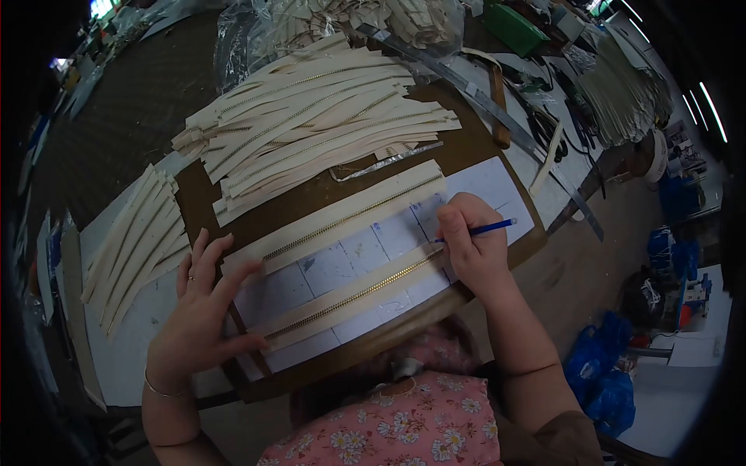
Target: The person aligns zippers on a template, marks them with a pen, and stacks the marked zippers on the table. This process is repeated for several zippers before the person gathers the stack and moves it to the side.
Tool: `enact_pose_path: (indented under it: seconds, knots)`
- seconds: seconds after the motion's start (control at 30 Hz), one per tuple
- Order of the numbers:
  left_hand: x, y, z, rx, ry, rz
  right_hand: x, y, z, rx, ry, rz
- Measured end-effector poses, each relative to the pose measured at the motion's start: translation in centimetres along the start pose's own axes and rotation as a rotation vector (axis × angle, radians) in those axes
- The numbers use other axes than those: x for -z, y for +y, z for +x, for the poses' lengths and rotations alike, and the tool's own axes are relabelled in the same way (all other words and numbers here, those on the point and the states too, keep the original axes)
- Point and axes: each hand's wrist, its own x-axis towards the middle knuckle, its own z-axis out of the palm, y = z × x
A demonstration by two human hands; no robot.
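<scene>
My right hand is closed round a blue pen, its tip down by the right end of the lower zipper strip. My left hand lies with its fingers spread; a finger touches the left end of the upper zipper strip and the thumb touches the left end of the lower one. Both cream strips, with gold-coloured teeth, lie roughly parallel on a white sheet marked with blue lines. Under the sheet is a brown board.
Behind the board lies a large pile of cream zipper strips, with a smaller stack at the left. A long metal ruler crosses the back right. Cords and a green box are farther off, with blue bags at lower right.
</scene>
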Motion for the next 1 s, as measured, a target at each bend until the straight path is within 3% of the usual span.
enact_pose_path:
  seconds: [0.2,0.37,0.67,0.77,1.0]
  knots:
    - [-0.04,-0.03,0.00,-0.010,0.007,0.016,0.10,0.08,-0.01,-0.018,0.001,-0.006]
    - [-0.07,-0.05,-0.02,-0.019,0.015,0.013,-0.06,0.33,-0.12,0.112,0.045,0.052]
    - [-0.30,-0.31,0.01,-0.024,0.019,0.025,0.13,-0.17,-0.84,0.028,0.010,0.196]
    - [-0.29,-0.20,0.05,-0.021,0.026,0.021,0.84,0.21,-0.84,0.020,-0.081,0.069]
    - [-0.43,-0.65,-0.04,-0.025,0.007,0.031,0.37,-0.03,-0.59,0.123,-0.058,0.086]
